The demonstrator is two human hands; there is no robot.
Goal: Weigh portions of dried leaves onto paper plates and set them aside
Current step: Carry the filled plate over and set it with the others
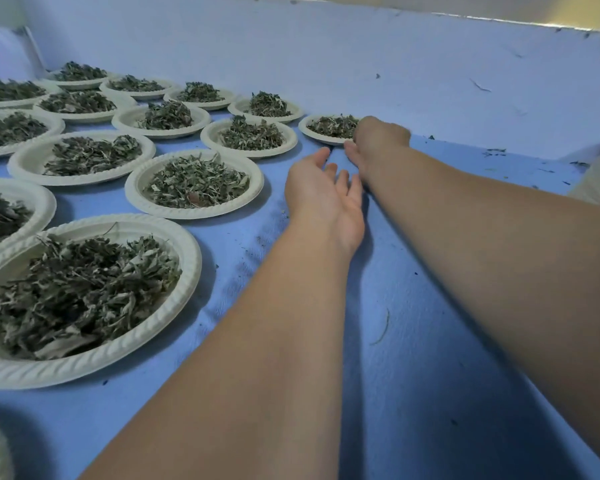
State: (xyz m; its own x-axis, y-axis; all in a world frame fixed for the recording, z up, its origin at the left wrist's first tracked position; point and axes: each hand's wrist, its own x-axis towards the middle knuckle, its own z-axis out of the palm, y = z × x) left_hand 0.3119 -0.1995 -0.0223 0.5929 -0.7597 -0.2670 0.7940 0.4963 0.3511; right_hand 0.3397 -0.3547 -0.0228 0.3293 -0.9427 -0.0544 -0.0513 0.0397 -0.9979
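R hand [378, 136] pinches rim of last plate [309, 131] near blue sheet's [395, 306] far edge, L hand [323, 199] open, empty; jerky let-go could spill its leaves [333, 126].

no writing, label, brand, number or sign can be read anywhere in view: none on any paper plate [132, 188], on the blue desk [395, 375] cover, or on the wall [326, 46] behind.
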